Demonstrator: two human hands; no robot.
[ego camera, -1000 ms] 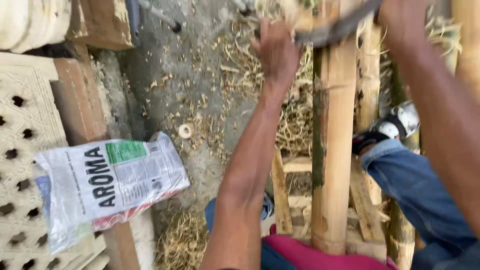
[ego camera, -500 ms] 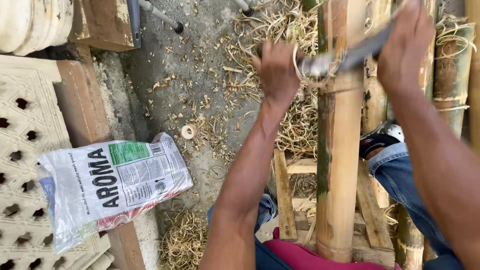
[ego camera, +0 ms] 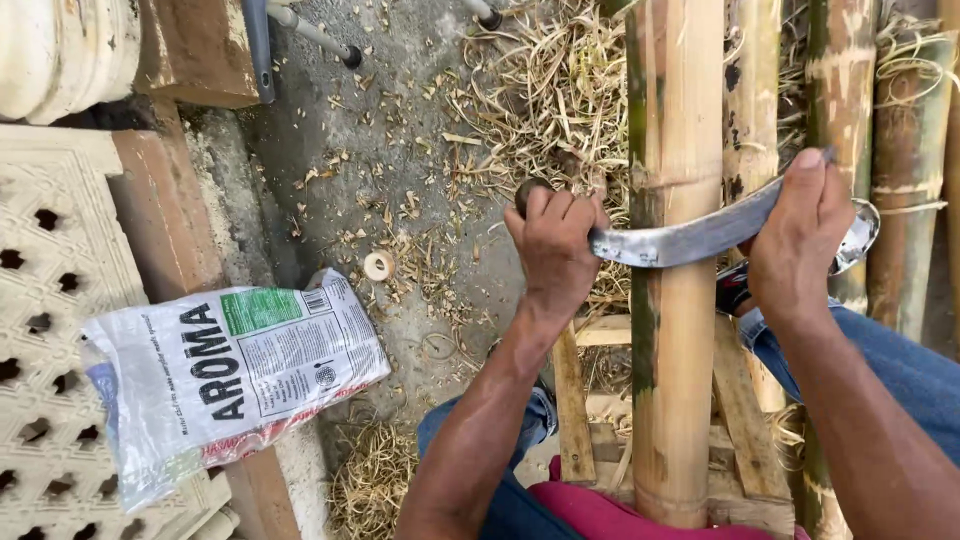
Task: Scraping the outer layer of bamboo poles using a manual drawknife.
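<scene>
A thick yellow-green bamboo pole (ego camera: 676, 300) runs away from me over a small wooden stand (ego camera: 735, 400). A curved steel blade (ego camera: 700, 235) lies across the pole. My left hand (ego camera: 553, 250) is closed around the blade's dark handle on the pole's left side. My right hand (ego camera: 795, 240) presses on the blade's far end, right of the pole, fingers curled over the metal. My legs in blue jeans sit on either side of the stand.
More bamboo poles (ego camera: 905, 150) lie at the right. Dry shavings (ego camera: 540, 100) cover the concrete floor. A white printed plastic bag (ego camera: 230, 370) rests on a brick ledge (ego camera: 160, 230) at the left, beside perforated concrete blocks (ego camera: 45, 300). A small wooden ring (ego camera: 378, 266) lies on the floor.
Both hands have drawn the blade down the pole toward me, from the top of the view to its middle.
</scene>
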